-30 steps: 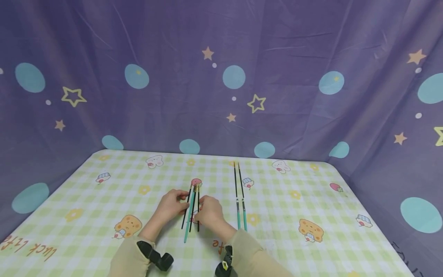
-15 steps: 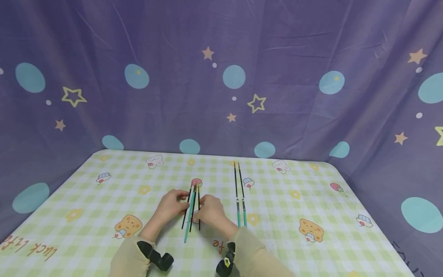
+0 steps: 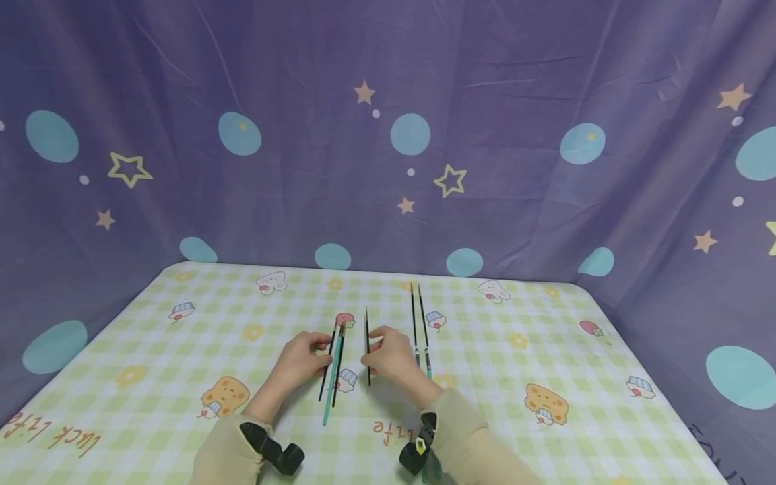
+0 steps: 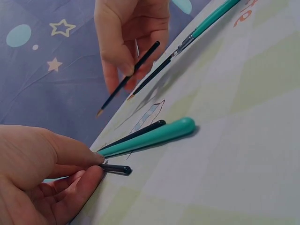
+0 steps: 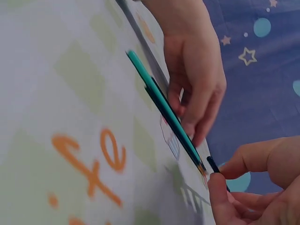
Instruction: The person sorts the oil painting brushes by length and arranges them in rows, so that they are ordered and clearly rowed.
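Note:
My right hand (image 3: 393, 357) pinches a thin black paintbrush (image 4: 144, 58) between thumb and fingers, held off the cloth with its bristle tip pointing away. To its left, my left hand (image 3: 298, 360) rests by a small bunch of brushes and pinches another black paintbrush (image 4: 117, 169), whose rounded end sticks out from the fingertips. Beside that one lie a teal paintbrush (image 3: 332, 384) and a further black paintbrush (image 3: 338, 380), their bristle ends close together. Part of the left hand's brush is hidden by its fingers.
Right of the right hand, two black paintbrushes (image 3: 422, 315) lie side by side, with two teal-handled brushes (image 3: 428, 364) in line below, partly behind the right hand and arm. A green checked cloth (image 3: 485, 384) covers the table; a purple curtain (image 3: 303, 188) hangs behind.
My right hand has drawn one black paintbrush away from the bunch, to the right and up. The left hand has stayed in place.

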`<state>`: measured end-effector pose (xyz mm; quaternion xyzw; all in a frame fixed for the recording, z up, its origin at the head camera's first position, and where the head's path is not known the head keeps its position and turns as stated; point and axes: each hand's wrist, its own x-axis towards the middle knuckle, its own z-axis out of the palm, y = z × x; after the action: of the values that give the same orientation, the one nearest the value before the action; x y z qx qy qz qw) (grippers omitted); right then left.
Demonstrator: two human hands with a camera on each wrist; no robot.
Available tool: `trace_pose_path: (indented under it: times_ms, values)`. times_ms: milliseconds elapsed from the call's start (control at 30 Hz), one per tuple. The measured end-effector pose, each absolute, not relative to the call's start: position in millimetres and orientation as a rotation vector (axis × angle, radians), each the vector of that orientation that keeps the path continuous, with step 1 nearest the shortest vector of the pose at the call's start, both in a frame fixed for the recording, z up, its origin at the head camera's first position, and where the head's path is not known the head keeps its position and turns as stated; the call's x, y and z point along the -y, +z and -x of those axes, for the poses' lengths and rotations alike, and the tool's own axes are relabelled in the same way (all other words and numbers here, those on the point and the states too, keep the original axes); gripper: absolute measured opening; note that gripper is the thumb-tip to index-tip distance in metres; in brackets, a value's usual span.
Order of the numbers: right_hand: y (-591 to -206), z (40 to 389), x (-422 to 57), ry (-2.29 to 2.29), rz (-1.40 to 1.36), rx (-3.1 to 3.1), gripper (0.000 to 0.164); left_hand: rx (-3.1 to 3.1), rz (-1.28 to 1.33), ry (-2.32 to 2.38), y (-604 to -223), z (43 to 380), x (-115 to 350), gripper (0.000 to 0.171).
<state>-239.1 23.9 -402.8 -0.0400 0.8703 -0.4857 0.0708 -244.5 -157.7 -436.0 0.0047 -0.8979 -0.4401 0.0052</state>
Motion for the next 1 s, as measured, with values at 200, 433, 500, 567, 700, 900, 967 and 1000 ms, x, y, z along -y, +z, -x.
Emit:
trace_pose_path:
  times_ms: [200,433,500,567,700,900,967,1000]
  values:
    - [-400.0,250.0,-39.1,-1.496,0.107,-2.609,0.046,2.802,-0.012,-1.374,-436.6,245.1,158.3,0.039]
    - [-392.0,259.0,-58.1,-1.442,0.08,-2.661,0.046,2.803,-0.006,-1.37,-438.0,245.2,158.1,0.039]
    - [-389.5,261.7,-63.8,-1.443,0.075,-2.659,0.046,2.802,-0.003,-1.369,-438.5,245.7,158.1,0.039]
    - [-388.2,264.9,-69.6,-1.433,0.065,-2.677,0.047,2.8,-0.007,-1.377,-437.8,245.5,157.8,0.039]
    - [-386.4,271.0,-81.1,-1.43,0.016,-2.701,0.048,2.802,-0.001,-1.38,-436.7,244.6,157.6,0.039]
    - [-391.5,282.4,-98.9,-1.443,-0.042,-2.728,0.049,2.805,0.001,-1.37,-438.0,245.0,157.9,0.039]
    - [-393.7,285.4,-103.8,-1.466,-0.049,-2.744,0.048,2.806,0.002,-1.365,-438.5,245.4,158.0,0.039]
    - [-394.8,286.8,-106.1,-1.483,-0.058,-2.744,0.048,2.807,0.0,-1.363,-438.6,245.4,157.9,0.039]
